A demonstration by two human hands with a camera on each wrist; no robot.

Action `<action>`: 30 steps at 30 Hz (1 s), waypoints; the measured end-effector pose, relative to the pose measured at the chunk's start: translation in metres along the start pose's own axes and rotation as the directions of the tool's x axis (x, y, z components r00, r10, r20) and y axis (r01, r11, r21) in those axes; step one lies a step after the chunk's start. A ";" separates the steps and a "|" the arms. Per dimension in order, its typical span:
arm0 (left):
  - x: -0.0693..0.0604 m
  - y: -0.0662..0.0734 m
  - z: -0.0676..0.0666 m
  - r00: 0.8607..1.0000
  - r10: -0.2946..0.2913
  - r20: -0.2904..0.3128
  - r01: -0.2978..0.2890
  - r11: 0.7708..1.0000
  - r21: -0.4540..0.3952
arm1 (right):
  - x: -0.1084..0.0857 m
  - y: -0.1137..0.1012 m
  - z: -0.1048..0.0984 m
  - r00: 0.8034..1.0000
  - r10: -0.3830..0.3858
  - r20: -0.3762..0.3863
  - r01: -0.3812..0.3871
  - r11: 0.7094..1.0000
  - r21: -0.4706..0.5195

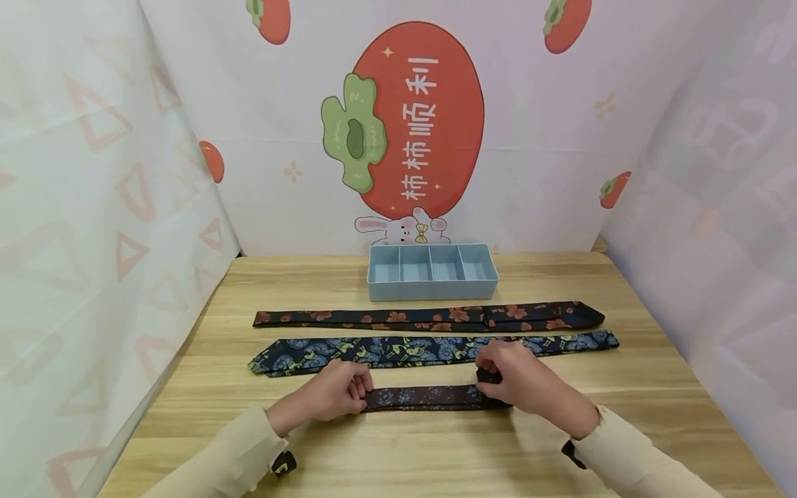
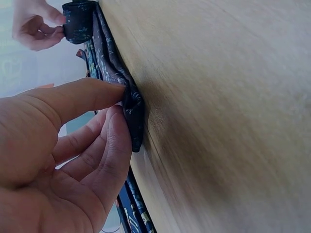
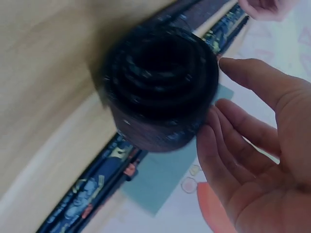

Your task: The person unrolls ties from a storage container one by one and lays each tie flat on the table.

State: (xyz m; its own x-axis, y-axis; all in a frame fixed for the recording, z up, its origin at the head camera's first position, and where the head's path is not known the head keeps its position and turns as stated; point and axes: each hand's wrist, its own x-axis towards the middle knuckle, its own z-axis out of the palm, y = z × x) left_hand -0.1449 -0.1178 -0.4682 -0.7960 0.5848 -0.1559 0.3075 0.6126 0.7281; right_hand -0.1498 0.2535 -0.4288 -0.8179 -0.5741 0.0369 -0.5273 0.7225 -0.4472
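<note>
A dark brown necktie with small blue flowers (image 1: 423,395) lies nearest the person, partly rolled up at its right end. My left hand (image 1: 336,391) pinches its left end between thumb and fingertips; in the left wrist view that end (image 2: 133,116) looks folded and bunched. At the other end my right hand (image 1: 526,380) holds the rolled part, thumb on one side and fingers on the other. From the right wrist view the roll (image 3: 155,133) shows several coiled layers standing on edge. The flat stretch between both hands rests on the table.
Behind it lies a navy necktie with blue and yellow patterns (image 1: 398,351). Farther back is a dark necktie with orange flowers (image 1: 398,318). A light blue box with several compartments (image 1: 433,290) stands at the table's back (image 1: 299,277), before a printed cloth (image 1: 529,138).
</note>
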 end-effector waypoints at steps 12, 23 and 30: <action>-0.005 -0.008 0.001 1.000 -0.014 -0.018 0.015 1.000 0.018 | -0.023 0.010 -0.002 0.994 0.066 -0.085 -0.072 0.995 -0.071; -0.018 -0.016 -0.006 0.998 -0.039 -0.041 0.040 0.999 0.024 | -0.035 0.028 -0.010 0.991 0.060 -0.121 -0.066 0.997 -0.044; -0.017 -0.016 -0.006 0.999 -0.028 -0.027 0.029 0.999 0.015 | -0.023 0.018 -0.015 0.996 0.067 -0.066 -0.069 0.997 -0.030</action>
State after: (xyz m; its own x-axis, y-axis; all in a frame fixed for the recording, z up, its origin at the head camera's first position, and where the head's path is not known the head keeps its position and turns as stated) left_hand -0.1399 -0.1404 -0.4726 -0.8180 0.5529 -0.1587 0.2923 0.6372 0.7132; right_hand -0.1437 0.2852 -0.4246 -0.8650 -0.4976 0.0654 -0.4759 0.7720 -0.4213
